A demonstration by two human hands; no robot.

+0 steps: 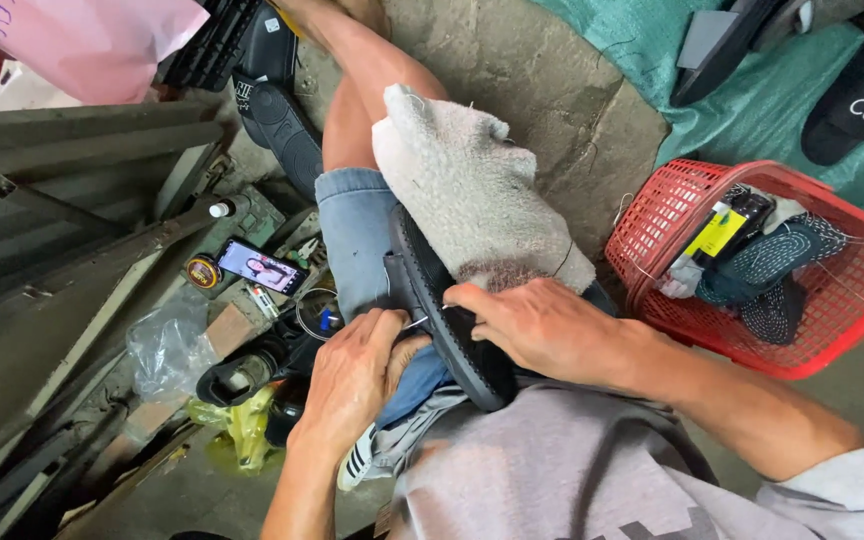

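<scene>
Black shoe sole [452, 330] rests on the lap under a grey cloth [472, 190] — right hand [542, 325] pins it, left hand [357, 375] fingers pinched on a needle [415, 322] w/ thread. Slip risk — needle could jab a finger.

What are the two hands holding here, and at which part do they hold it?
Both hold a black shoe on the lap: the right hand presses its sole edge, the left hand pinches a thin needle at the rim.

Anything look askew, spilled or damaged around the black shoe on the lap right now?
Nothing looks damaged. The black rubber-soled shoe lies on its side across the lap, part-covered by a grey fuzzy cloth; the left hand and right hand grip its sole edge. The red plastic basket stands upright.
</scene>
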